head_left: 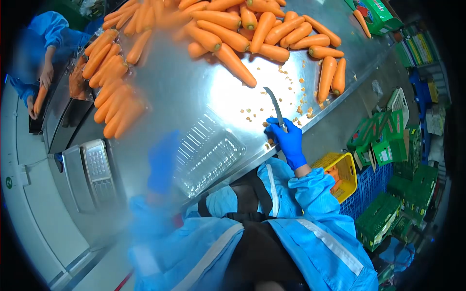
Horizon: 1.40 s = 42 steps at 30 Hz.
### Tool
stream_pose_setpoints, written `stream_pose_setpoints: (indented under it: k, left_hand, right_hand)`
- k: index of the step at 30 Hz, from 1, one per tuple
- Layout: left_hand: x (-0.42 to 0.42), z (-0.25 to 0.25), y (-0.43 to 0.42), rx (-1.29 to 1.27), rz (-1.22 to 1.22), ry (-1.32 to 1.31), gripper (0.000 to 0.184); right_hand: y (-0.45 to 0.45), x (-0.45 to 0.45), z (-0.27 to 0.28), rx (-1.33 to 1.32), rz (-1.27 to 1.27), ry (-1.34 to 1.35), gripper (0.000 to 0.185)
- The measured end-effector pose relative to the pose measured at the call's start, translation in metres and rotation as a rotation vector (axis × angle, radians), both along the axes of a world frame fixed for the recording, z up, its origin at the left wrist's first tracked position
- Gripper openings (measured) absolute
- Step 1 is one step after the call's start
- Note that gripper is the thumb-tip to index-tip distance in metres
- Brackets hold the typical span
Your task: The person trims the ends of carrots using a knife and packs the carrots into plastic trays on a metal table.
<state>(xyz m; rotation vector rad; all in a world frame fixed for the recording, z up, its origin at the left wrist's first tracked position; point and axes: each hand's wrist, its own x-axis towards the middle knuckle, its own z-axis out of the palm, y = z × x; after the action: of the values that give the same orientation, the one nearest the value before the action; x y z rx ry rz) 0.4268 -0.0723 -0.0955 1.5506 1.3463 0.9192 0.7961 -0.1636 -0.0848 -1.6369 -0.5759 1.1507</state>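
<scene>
The right hand [290,145] gripped a curved knife [277,110], its tip near carrots [225,35] piled on the worktop [174,87]. The left hand [162,160] was blurred beside a clear plastic tray [213,160]; I couldn't tell its grip.

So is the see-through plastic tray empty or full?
Empty: only clear, ridged plastic shows in the tray, with nothing inside. The blurred left hand is beside it; whether it touches, I can't tell.
</scene>
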Motion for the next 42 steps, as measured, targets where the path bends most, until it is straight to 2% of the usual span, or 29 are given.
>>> stream_pose_setpoints:
  k: [2,6,7,9,11,13,16,18,19,22,24,26,27,30,33,36,38,39,40,42]
  left_hand:
    - [-0.011,-0.020,0.021,0.062,-0.009,0.070,0.027]
    - [-0.007,-0.024,0.043,0.091,-0.108,0.500,0.023]
    - [-0.008,-0.028,0.046,0.028,-0.137,0.577,0.028]
    - [0.000,-0.013,0.050,0.013,-0.084,0.440,0.037]
    - [0.001,-0.011,0.071,0.145,-0.058,0.469,0.046]
    - [-0.008,-0.018,0.115,0.430,-0.054,0.661,0.054]
    - [-0.020,-0.008,0.188,0.596,0.041,0.602,0.059]
    - [-0.019,-0.005,0.238,0.619,0.116,0.573,0.062]
    - [-0.015,-0.006,0.263,0.585,0.164,0.568,0.063]
    - [-0.005,0.004,0.313,0.464,0.233,0.700,0.062]
    - [-0.012,-0.005,0.346,0.452,0.235,0.816,0.066]
    - [-0.039,-0.041,0.388,0.516,0.231,0.894,0.072]
    - [-0.053,-0.056,0.404,0.468,0.226,0.935,0.074]
    - [-0.032,-0.050,0.412,0.235,0.222,1.096,0.074]
    - [-0.021,-0.037,0.409,0.171,0.120,1.162,0.070]
    - [-0.036,-0.062,0.415,0.156,0.137,0.906,0.064]
    - [-0.051,-0.071,0.387,-0.239,0.113,0.105,0.061]
    - [-0.044,-0.053,0.358,-0.373,0.072,-0.234,0.060]
    - [-0.035,-0.034,0.329,-0.528,0.063,-0.558,0.058]
    - [0.037,0.038,0.244,-0.639,0.025,-0.854,0.061]
  right_hand:
    - [-0.002,0.002,-0.005,0.003,0.017,-0.031,0.023]
    - [-0.001,0.001,-0.008,0.009,0.001,-0.008,0.022]
    - [-0.001,0.001,-0.006,-0.001,0.001,-0.009,0.022]
    - [0.000,0.000,-0.006,0.009,0.006,-0.040,0.022]
    - [-0.001,0.002,-0.008,-0.011,0.028,-0.046,0.022]
    - [0.002,0.001,-0.003,-0.028,0.042,-0.038,0.021]
    - [0.004,0.001,0.001,-0.077,0.077,-0.050,0.021]
    - [0.008,0.001,-0.002,-0.083,0.101,-0.084,0.022]
    - [0.014,-0.002,0.003,-0.077,0.062,0.002,0.025]
    - [0.049,-0.009,0.014,0.114,0.156,-0.296,0.030]
    - [0.091,-0.015,0.034,0.113,0.237,-0.366,0.048]
    - [0.140,-0.020,0.045,0.180,0.302,-0.461,0.064]
    - [0.166,-0.024,0.049,0.225,0.330,-0.529,0.073]
    - [0.233,-0.036,0.049,0.289,0.351,-0.704,0.083]
    - [0.274,-0.042,0.042,0.247,0.446,-0.855,0.088]
    - [0.290,-0.040,0.009,0.388,0.436,-0.930,0.086]
    - [0.281,-0.041,0.005,0.385,0.309,-0.776,0.075]
    - [0.277,-0.043,0.005,0.384,0.246,-0.696,0.071]
    - [0.270,-0.041,0.010,0.188,0.210,-0.343,0.060]
    - [0.245,-0.025,0.029,-0.222,0.131,0.353,0.044]
